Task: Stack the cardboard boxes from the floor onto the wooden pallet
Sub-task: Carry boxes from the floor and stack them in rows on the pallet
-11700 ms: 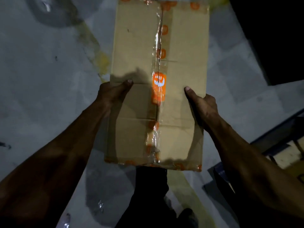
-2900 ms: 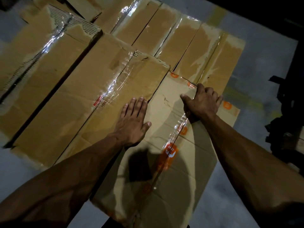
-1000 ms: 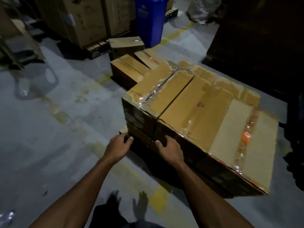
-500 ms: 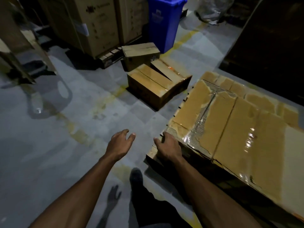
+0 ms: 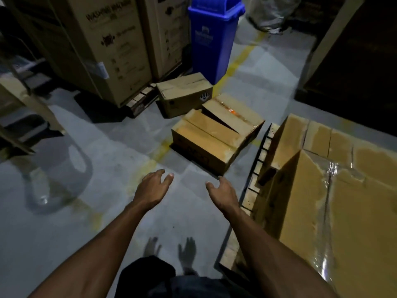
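Note:
Several taped cardboard boxes (image 5: 335,190) stand packed together on the wooden pallet (image 5: 261,160) at the right. On the floor ahead lie three more boxes: a long one (image 5: 204,143) nearest me, a second (image 5: 234,117) leaning against it, and a squarer one (image 5: 184,93) behind. My left hand (image 5: 153,189) and my right hand (image 5: 223,191) are held out over the bare floor, fingers relaxed, holding nothing, a short way before the nearest floor box. My right hand is just left of the pallet's edge.
Tall appliance cartons (image 5: 107,46) on a pallet stand at the back left, with a blue bin (image 5: 212,35) beside them. A yellow floor line (image 5: 240,59) runs past the bin. A clear plastic bottle (image 5: 39,186) lies on the grey floor at the left. Dark shelving is at the right.
My right hand has come off the pallet boxes' corner and both hands now reach forward over the floor. The view has swung left towards the floor boxes, which are closer.

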The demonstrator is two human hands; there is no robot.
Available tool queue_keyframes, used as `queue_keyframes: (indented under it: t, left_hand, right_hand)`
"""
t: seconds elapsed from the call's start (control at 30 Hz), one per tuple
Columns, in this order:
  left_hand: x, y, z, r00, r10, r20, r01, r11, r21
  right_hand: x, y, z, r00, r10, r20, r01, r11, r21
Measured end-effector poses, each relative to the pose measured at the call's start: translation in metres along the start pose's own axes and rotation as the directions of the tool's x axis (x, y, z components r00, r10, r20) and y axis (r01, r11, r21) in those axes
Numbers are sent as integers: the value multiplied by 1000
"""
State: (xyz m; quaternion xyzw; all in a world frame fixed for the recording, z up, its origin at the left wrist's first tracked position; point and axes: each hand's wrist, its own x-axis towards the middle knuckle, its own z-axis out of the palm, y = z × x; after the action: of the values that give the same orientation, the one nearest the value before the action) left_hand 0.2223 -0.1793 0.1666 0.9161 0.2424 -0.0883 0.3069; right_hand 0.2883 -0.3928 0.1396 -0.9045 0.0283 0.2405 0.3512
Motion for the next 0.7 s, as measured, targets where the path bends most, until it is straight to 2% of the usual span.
queue_keyframes:
  t: [0.2,0.4,0.57,0.7]
  left_hand:
    - [155,-12,-40,993,85,85,-88,996,25]
    - [309,-10,-95,940,207,272,-236,968,79]
    - [419,17,-134,892,271,361,-342,928,149]
    - [499,41,-140,859,280,429,-394,896,204]
  right_hand:
    - [107,-69,23,990,101,-94,-95,993,72]
    - [201,-160,43,958,237,-161,-208,961,182]
    - [268,-214,32,908,362,-211,-297,912,284]
    - [331,-234,31,854,469,-223,-369,850,376]
